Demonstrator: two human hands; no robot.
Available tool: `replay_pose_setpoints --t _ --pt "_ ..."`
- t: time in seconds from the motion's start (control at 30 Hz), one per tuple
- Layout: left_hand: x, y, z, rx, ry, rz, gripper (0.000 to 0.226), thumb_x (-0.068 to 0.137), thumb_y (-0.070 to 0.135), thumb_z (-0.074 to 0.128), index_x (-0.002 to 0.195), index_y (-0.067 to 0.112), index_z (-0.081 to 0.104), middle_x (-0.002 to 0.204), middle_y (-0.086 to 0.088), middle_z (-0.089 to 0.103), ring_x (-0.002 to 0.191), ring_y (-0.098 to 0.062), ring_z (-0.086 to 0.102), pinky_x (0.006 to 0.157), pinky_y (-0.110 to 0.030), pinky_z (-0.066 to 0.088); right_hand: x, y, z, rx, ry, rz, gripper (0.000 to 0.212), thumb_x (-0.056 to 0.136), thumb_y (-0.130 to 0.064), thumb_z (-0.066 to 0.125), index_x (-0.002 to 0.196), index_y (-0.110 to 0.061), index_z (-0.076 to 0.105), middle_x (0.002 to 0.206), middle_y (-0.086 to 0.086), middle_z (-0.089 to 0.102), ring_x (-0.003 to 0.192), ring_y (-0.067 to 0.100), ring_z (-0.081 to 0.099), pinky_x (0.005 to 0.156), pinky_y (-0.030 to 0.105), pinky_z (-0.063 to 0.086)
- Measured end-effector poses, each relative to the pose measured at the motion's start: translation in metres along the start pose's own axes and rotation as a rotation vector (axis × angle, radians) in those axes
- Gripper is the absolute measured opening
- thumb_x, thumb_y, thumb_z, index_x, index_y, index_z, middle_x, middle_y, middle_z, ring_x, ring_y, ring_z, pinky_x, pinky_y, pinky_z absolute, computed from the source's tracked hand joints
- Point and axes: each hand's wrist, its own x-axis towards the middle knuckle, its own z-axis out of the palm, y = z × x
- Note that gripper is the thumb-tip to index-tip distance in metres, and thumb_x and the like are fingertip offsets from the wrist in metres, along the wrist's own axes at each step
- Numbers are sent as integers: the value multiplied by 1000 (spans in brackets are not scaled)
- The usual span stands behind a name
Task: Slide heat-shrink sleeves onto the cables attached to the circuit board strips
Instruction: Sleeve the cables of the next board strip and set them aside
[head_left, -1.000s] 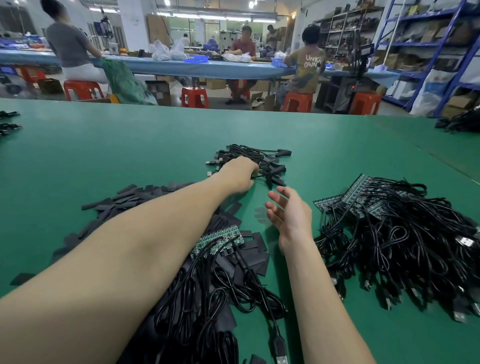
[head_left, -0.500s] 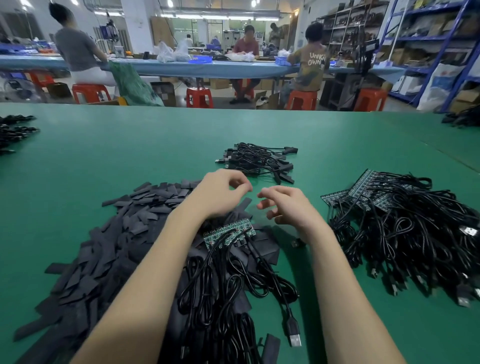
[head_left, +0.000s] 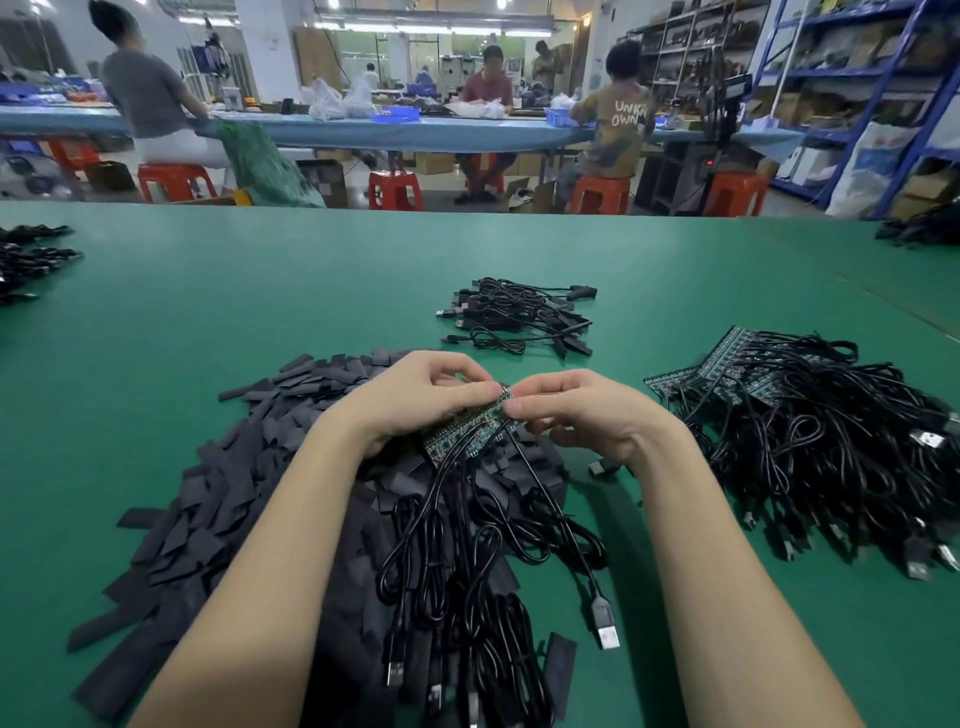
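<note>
A green circuit board strip (head_left: 465, 428) with several black USB cables (head_left: 467, 561) soldered to it is held up over the table's middle. My left hand (head_left: 415, 397) grips its upper left part with curled fingers. My right hand (head_left: 587, 413) pinches the strip's far right end. The cables trail down toward me over a big heap of flat black heat-shrink sleeves (head_left: 223, 499). One loose USB plug (head_left: 605, 631) lies on the green mat.
A small bundle of cables with sleeves (head_left: 519, 314) lies farther back on the green table (head_left: 260, 291). More board strips with tangled cables (head_left: 810, 431) pile up at the right. Black cables (head_left: 31, 257) lie at the far left edge. People sit at a bench behind.
My left hand drew back from the far cable bundle. Both hands came together over the sleeve heap and picked up the board strip, which lay on the heap before.
</note>
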Motion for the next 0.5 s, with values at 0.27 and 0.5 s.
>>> replay_pose_setpoints --t 0.27,0.5 --pt "-5 1 -1 -204 -46 0 21 67 32 84 83 20 77 82 -1 76 68 -5 62 61 -10 44 0 0 0 18 -54 -58 22 61 -39 85 79 -27 79 71 -11 64 60 1 57 58 13 47" --pt "-6 -2 1 -263 -90 37 14 64 29 85 77 24 80 90 -3 78 80 -7 69 77 -12 49 3 5 -2 163 -66 -74 13 65 -23 82 76 -18 77 67 -9 65 55 0 54 57 13 50"
